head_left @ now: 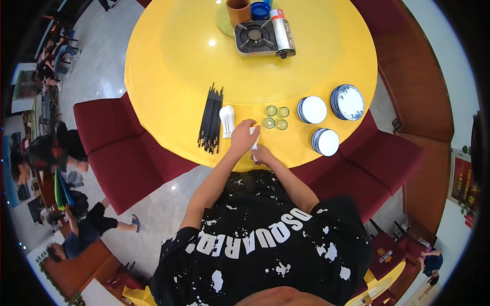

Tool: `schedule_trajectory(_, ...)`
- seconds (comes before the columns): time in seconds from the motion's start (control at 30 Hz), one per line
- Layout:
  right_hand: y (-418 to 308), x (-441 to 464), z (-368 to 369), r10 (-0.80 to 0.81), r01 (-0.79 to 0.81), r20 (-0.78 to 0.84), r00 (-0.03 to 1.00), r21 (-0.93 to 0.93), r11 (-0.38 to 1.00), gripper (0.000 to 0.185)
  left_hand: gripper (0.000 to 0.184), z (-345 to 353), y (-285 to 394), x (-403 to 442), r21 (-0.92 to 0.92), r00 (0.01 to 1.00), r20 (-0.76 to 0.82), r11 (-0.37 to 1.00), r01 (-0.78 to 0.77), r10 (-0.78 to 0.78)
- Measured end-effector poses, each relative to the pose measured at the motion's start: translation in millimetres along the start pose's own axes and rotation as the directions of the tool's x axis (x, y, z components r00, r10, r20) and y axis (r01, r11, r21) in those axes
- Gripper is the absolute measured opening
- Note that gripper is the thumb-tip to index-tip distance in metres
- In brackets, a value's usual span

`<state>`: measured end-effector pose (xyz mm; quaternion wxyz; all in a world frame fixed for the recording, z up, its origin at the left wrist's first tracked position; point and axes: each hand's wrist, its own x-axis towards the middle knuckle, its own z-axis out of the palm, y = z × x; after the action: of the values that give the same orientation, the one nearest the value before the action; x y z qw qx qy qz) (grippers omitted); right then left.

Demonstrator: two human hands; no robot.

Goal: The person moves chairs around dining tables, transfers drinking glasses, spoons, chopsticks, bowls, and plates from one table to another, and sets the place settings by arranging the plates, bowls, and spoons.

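Near the front edge of the round table, my left hand (pixel 244 134) is closed around the upper end of some white soup spoons (pixel 254 145). Lower down, my right hand (pixel 262 154) grips their handle end; how many there are is hidden by my fingers. Just left of my left hand lie more white spoons (pixel 227 120), bowls pointing away from me. Beside them is a bundle of black chopsticks (pixel 210 120) with gold-coloured ends. Several small green-tinted glasses (pixel 276 117) stand in a cluster to the right of my hands.
Stacks of white-topped bowls or dishes (pixel 312 109) and blue-rimmed plates (pixel 347 102) stand on the yellow table (pixel 153 76) at right. At the back sit a portable gas stove (pixel 255 38) and a brown pot (pixel 238 11). Dark red chairs (pixel 127 148) flank me; people (pixel 84 229) are at left.
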<state>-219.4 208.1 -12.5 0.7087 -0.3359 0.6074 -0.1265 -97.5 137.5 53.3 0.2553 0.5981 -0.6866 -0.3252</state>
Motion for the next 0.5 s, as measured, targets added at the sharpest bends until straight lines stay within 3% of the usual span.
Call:
schedule_trajectory(0.07, 7.4, -15.5, -6.5, -0.023, 0.023, -0.005, 1.0, -0.031, 0.999, 0.026, 0.048, 11.8, 28.8, 14.0, 0.203, 0.997, 0.07, 0.978, -0.057, 0.043)
schedule_trajectory(0.13, 15.6, -28.1, -13.0, -0.028, 0.027, -0.015, 0.999, -0.075, 0.997, 0.026, 0.061, 17.5, 56.7, 24.5, 0.293, 0.978, 0.202, 0.956, -0.018, -0.044)
schedule_trajectory(0.23, 30.4, -37.7, -20.3, -0.085, 0.081, -0.041, 0.996, -0.099, 0.992, 0.026, 0.064, 32.7, 68.9, 27.7, 0.303, 0.963, 0.251, 0.953, 0.022, -0.102)
schedule_trajectory(0.43, 45.1, -39.1, -24.4, -0.127, 0.121, -0.034, 0.991, -0.147, 0.982, 0.026, 0.059, 55.3, 46.8, 17.7, 0.354, 0.973, 0.218, 0.923, -0.151, 0.076)
schedule_trajectory(0.5, 44.4, -34.6, -26.1, -0.111, 0.108, -0.009, 0.994, -0.181, 0.978, 0.023, 0.058, 53.4, 39.9, 20.6, 0.271, 0.965, 0.246, 0.949, -0.159, 0.092)
